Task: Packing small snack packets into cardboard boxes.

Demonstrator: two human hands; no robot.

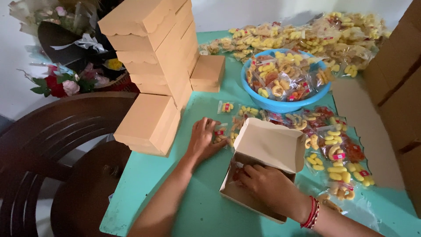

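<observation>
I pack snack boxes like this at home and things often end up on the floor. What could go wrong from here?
1. The stack of closed boxes stands tall and uneven near the table edge; a nudge from the left hand might topple it.
2. The right hand presses inside the open box, which could crush its thin walls.

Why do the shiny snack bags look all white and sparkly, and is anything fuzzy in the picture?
Head view: light glints off the clear snack bags, making white glare spots; the far pile looks washed out and soft. The left hand and right hand are slightly blurred. The open box throws a soft shadow inside itself. Table edges bend a bit, from the wide lens.
</observation>
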